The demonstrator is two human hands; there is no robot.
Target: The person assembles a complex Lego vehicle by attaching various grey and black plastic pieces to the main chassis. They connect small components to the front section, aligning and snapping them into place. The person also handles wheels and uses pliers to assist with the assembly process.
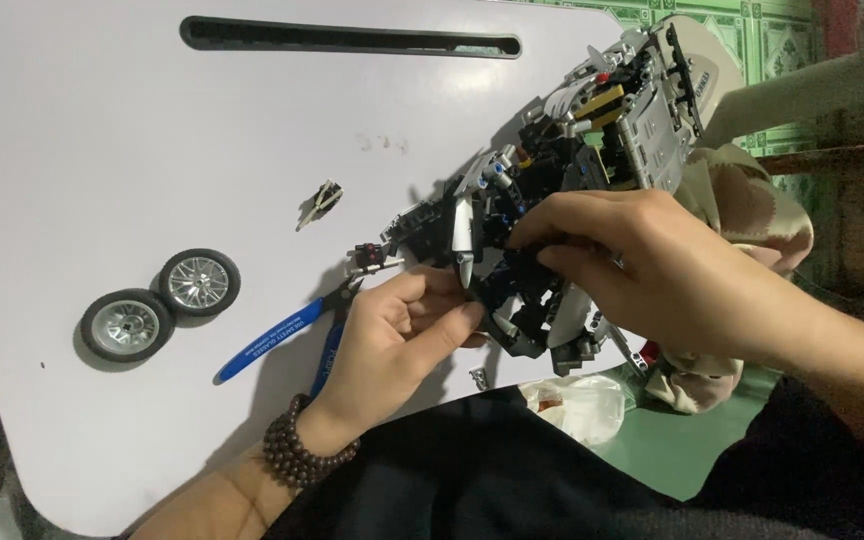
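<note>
I am viewing the work surface from the head camera, looking down on a white lap table (152, 120) with a long dark slot (350, 38) along its far edge. A partly built toy car model (572, 170), made of black, grey and white construction-set parts, is lying tilted across the right edge of the table, its far end reaching toward the upper right and its near end overhanging the person's dark-clothed lap. The left hand (392, 335) is gripping the near end of the model, thumb and fingers curled and pinching the black framework from the left; a dark beaded bracelet (297, 455) is sitting on that wrist. The right hand (652, 265) is coming in from the right, lying over the middle of the model, with its fingertips pressed together on a small black part in the frame. Two loose wheels with silver rims, one wheel (200, 281) and a second wheel (127, 325), are lying flat and touching each other at the left of the table. Blue-handled cutters (282, 340) are lying just left of the left hand, partly under it. A small loose dark piece (324, 200) is resting near the table's middle, well apart from both hands. A clear plastic bag (577, 405) is lying near the model's near end.
</note>
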